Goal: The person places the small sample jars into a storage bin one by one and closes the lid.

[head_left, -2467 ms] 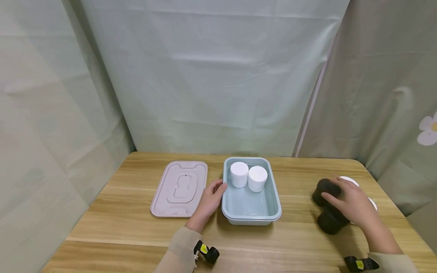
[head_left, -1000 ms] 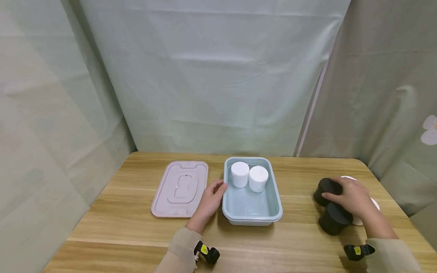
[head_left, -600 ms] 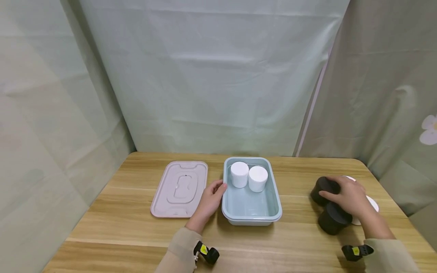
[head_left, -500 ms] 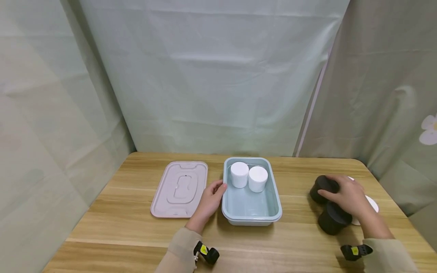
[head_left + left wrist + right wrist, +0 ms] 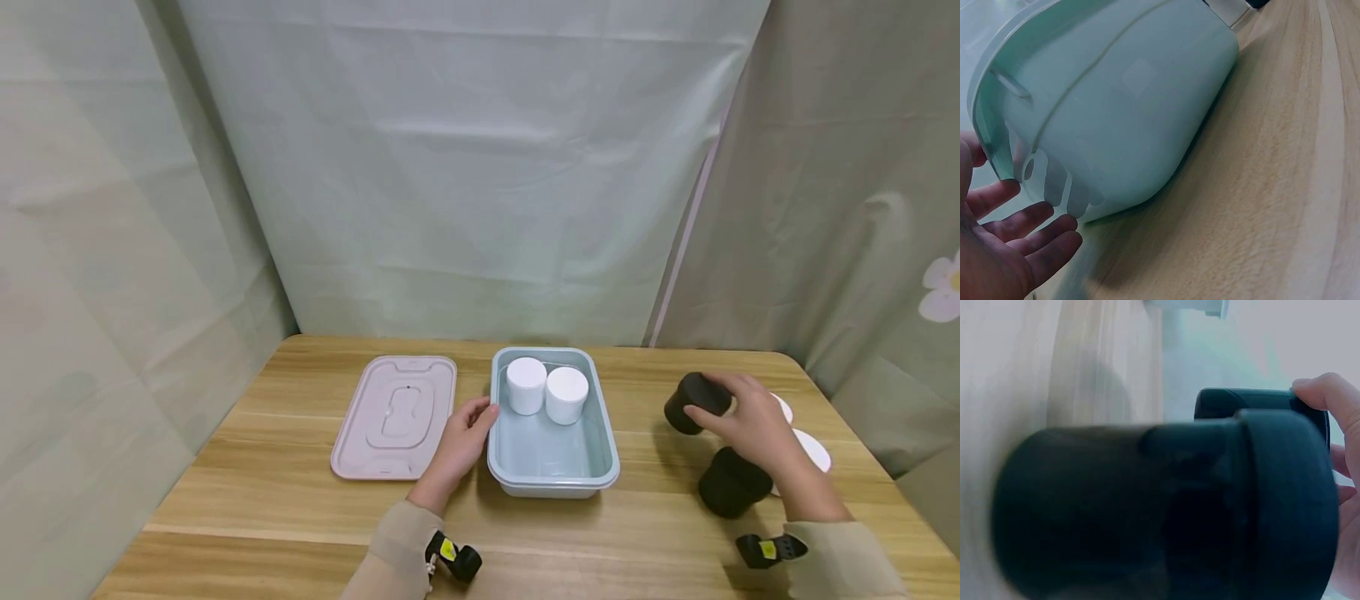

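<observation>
My left hand (image 5: 462, 437) holds the left rim of a pale blue plastic box (image 5: 552, 454); in the left wrist view the hand (image 5: 1013, 240) has its fingers at the outside wall. Two white lidded jars (image 5: 527, 385) stand side by side at the back of the box. My right hand (image 5: 753, 421) grips a black jar (image 5: 693, 404) by its top, with the jar tilted and raised off the table. A second black jar (image 5: 731, 483) stands just in front, partly under that hand. In the right wrist view this near jar (image 5: 1166, 512) blocks much of the held one (image 5: 1241, 403).
A pale pink lid (image 5: 395, 417) lies flat on the wooden table (image 5: 285, 500), left of the box. White round-topped things (image 5: 813, 450) stand at the right, half hidden behind my right hand. Light curtains (image 5: 480, 183) hang behind the table and at both sides.
My right hand has taken the farther black jar up off the table and slightly to the left, tilting it. My left hand and the box have stayed in place.
</observation>
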